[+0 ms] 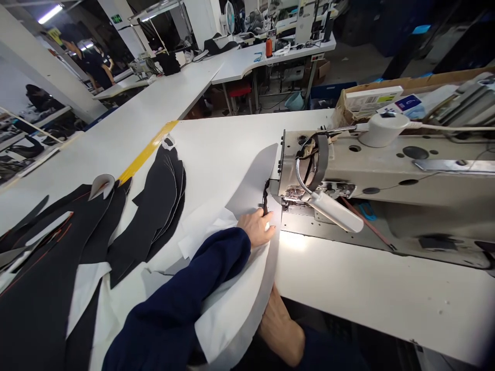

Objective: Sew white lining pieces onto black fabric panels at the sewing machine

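Note:
A long grey fabric panel with white backing (232, 322) curves across the table edge up to the sewing machine (299, 170). My left hand (256, 228) lies on the panel just left of the needle area, fingers spread and pressing down. Beside its fingertips is a narrow black strip (265, 195), perhaps a zipper or trim. Lower down, my right hand (281, 325) is at the panel's right edge, below the tabletop's front edge. The fabric hides its fingers, so its grip does not show.
Stacked dark fabric pieces (154, 206) and larger dark panels (50, 263) cover the left side. A white lamp (338, 211) hangs by the machine head. Behind the machine stands a cardboard box (417, 85) of supplies. A person (95, 67) is far back left.

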Motion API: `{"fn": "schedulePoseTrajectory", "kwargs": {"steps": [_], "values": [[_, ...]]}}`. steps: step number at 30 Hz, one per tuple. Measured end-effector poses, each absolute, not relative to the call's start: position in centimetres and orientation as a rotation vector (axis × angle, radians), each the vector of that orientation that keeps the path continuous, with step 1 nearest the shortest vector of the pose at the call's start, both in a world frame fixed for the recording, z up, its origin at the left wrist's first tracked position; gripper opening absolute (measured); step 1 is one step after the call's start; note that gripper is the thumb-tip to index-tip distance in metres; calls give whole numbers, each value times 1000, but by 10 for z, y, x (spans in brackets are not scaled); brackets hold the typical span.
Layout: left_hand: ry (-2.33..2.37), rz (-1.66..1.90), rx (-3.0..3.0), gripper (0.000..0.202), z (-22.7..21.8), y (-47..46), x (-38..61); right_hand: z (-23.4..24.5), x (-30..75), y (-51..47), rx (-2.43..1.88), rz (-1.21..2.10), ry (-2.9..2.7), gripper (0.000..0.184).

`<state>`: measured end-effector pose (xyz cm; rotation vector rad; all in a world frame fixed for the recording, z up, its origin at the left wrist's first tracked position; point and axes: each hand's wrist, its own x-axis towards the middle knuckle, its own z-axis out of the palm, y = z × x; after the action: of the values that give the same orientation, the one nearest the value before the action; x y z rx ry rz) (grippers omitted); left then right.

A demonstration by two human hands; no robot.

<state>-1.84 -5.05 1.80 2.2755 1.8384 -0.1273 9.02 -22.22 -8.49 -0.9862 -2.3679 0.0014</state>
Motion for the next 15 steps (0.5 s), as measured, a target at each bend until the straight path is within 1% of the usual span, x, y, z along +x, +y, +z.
{"fn": "schedulePoseTrajectory", "kwargs": {"steps": [6, 12, 15], "values": [[1833, -92, 2296, 46, 17, -44, -6, -85, 95, -214, -1035, 68, -2356, 40], [1814, -94, 2319, 45, 13, -43, -1, -94, 99, -215, -1003, 9, -2324, 39], [1820, -75, 2333, 44, 11, -43, -1, -96, 104, -215, -1012, 107, -2354, 38]]}}
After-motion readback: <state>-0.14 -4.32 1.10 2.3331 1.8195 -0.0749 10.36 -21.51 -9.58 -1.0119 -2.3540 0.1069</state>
